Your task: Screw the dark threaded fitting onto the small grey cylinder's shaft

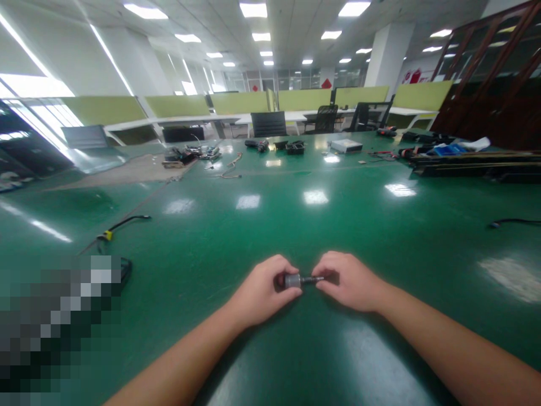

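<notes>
Just above the green table (253, 237), near its front, lies a small part, a grey metal cylinder (292, 281) with a thin dark ridged shaft pointing right. Its exact kind does not show. My left hand (264, 287) curls round the cylinder from the left, thumb in front and fingers behind. At the other side, my right hand (349, 282) closes with thumb and fingertips on the tip of the shaft (315, 279). The left end of the part is partly hidden inside my left hand.
A black cable with a yellow piece (109, 234) and a pixelated dark object (63, 316) are on the left. Another black cable (513, 223) lies right. Across the far side are a power tool (257, 145), a white box (346, 146) and stacked black bars (469, 164).
</notes>
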### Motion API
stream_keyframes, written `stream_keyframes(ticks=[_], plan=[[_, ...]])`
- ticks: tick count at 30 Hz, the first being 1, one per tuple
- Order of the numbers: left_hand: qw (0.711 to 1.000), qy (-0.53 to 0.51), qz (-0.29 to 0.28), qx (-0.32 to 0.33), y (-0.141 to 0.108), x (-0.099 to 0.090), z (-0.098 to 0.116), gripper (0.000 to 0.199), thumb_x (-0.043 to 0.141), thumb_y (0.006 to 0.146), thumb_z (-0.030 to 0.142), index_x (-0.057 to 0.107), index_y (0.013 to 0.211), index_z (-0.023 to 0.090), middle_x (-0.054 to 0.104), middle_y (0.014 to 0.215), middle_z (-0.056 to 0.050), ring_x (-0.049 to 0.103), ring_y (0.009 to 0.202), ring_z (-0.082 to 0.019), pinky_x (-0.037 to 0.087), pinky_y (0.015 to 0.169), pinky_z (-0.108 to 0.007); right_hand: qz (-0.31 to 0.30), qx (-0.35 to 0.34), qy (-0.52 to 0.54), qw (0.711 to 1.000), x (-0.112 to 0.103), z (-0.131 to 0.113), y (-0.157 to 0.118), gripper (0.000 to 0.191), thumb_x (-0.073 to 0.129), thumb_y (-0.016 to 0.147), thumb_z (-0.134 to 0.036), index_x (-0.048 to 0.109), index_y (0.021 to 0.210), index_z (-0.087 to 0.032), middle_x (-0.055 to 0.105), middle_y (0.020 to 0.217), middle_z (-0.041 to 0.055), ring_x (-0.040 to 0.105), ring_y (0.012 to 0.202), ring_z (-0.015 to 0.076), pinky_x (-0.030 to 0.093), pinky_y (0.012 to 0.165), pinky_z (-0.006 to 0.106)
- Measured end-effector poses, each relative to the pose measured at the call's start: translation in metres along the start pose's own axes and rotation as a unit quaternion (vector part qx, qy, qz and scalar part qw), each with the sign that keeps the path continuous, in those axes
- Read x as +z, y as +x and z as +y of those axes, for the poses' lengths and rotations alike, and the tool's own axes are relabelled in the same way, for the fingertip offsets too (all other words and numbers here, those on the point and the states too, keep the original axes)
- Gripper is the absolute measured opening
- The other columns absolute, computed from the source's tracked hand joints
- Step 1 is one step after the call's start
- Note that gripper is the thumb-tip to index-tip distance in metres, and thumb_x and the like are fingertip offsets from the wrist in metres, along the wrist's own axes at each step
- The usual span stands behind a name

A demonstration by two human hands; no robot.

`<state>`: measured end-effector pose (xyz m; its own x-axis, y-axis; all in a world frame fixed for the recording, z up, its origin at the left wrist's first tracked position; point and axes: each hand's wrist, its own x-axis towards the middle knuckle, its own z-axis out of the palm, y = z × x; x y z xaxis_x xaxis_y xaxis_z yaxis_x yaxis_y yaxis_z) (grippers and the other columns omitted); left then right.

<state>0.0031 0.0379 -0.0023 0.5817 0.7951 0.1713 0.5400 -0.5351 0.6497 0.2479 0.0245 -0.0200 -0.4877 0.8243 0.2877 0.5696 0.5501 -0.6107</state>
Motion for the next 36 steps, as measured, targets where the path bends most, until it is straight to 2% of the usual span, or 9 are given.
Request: stream_keyframes(ticks=[13,21,29,36], plan=[[1.0,-0.008,-0.004,0.001,0.0,0.0,0.0,0.02,0.075,0.081,0.026,0.066,0.097,0.018,0.063,0.089,-0.002,0.059,0.076,-0.016,0.046,0.069,-0.027,-0.002,0.008,-0.018,1.0,-0.009,0.007,-0.004,0.011,0.071,0.078,-0.012,0.071,0.085,-0.02,0.069,0.081,0.0011,0.061,0.078,0.0175,0.044,0.076,0.032],[1.0,0.0,-0.001,0.012,0.0,0.0,-0.001,0.02,0.075,0.082,0.027,0.067,0.098,0.019,0.064,0.089,-0.002,0.059,0.077,-0.016,0.046,0.069,-0.027,-0.012,0.031,0.006,0.999,-0.024,0.017,-0.01,0.013,0.068,0.075,-0.01,0.072,0.083,-0.019,0.068,0.079,0.0019,0.062,0.072,0.0162,0.047,0.067,0.028],[1.0,0.0,-0.005,0.012,0.0,0.0,-0.001,0.021,0.075,0.082,0.028,0.066,0.098,0.019,0.063,0.09,-0.002,0.059,0.077,-0.016,0.046,0.069,-0.027,-0.015,0.034,0.024,0.999,-0.021,0.013,-0.008,0.012,0.069,0.076,-0.012,0.073,0.085,-0.018,0.069,0.08,0.0025,0.062,0.074,0.0164,0.048,0.07,0.029],[1.0,-0.006,-0.01,0.013,0.001,0.0,-0.002,0.02,0.075,0.082,0.026,0.065,0.097,0.019,0.062,0.09,-0.001,0.058,0.077,-0.016,0.045,0.069,-0.026,-0.006,0.04,-0.008,0.999,-0.015,0.009,-0.007,0.01,0.072,0.079,-0.014,0.074,0.086,-0.021,0.071,0.082,0.0015,0.061,0.078,0.0174,0.045,0.074,0.031]])
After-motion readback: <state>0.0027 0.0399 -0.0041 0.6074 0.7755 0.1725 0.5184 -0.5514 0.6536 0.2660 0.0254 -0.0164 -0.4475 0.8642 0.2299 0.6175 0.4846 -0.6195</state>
